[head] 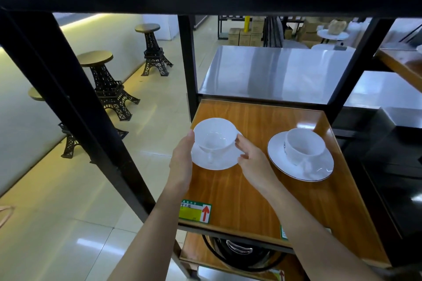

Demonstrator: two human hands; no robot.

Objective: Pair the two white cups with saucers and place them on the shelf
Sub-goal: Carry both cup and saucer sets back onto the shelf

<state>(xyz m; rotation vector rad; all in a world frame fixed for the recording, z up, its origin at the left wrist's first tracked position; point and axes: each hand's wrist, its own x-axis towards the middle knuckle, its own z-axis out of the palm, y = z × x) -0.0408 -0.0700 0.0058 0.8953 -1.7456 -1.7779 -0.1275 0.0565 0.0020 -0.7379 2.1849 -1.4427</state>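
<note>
- White cup (214, 136) sits on its saucer (213, 162) at the wooden shelf's (246, 189) left side.
- Left hand (181, 162) and right hand (251, 158) grip that saucer's opposite edges.
- Second cup (304, 145) rests on a rimmed saucer (299, 166) just right.

Glossy pale cream floor tiles (75, 219), catching yellowish light from a glowing strip along the left wall (96, 19). Round wooden-topped stools on black Eiffel-tower-shaped bases (107, 80) beside that wall. Brushed stainless-steel tabletop (274, 70) beyond. Stacked cardboard boxes (245, 36) farther back.
</note>
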